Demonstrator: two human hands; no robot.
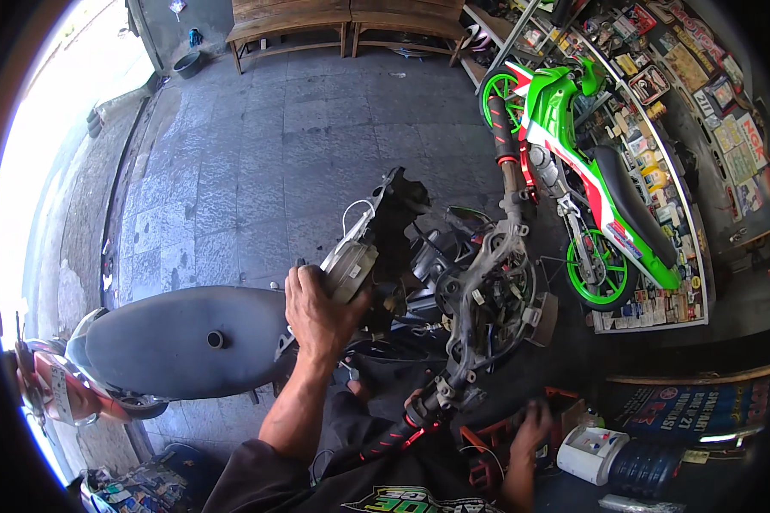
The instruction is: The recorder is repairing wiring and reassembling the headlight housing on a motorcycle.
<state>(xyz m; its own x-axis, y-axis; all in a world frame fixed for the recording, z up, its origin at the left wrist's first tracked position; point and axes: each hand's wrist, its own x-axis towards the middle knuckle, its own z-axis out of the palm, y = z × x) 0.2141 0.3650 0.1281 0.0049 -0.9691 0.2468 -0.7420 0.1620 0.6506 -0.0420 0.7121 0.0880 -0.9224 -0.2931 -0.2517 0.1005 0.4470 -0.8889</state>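
Note:
My left hand is closed round a pale grey box-shaped housing, whose exact kind I cannot make out. A black plastic panel and a thin white wire adjoin it. The hand is above the partly stripped motorcycle, between its dark seat and its bare handlebar. Loose wiring and connectors show around the bar. A small black round part sits on the seat. Lower right, my right hand is over a red toolbox; motion blurs its fingers, and anything in them is unclear.
A green, white and red motorcycle stands at the right, by a sticker-covered display case. Wooden benches line the back. A white container with a dark blue bottle is at lower right. A red motorcycle stands far left.

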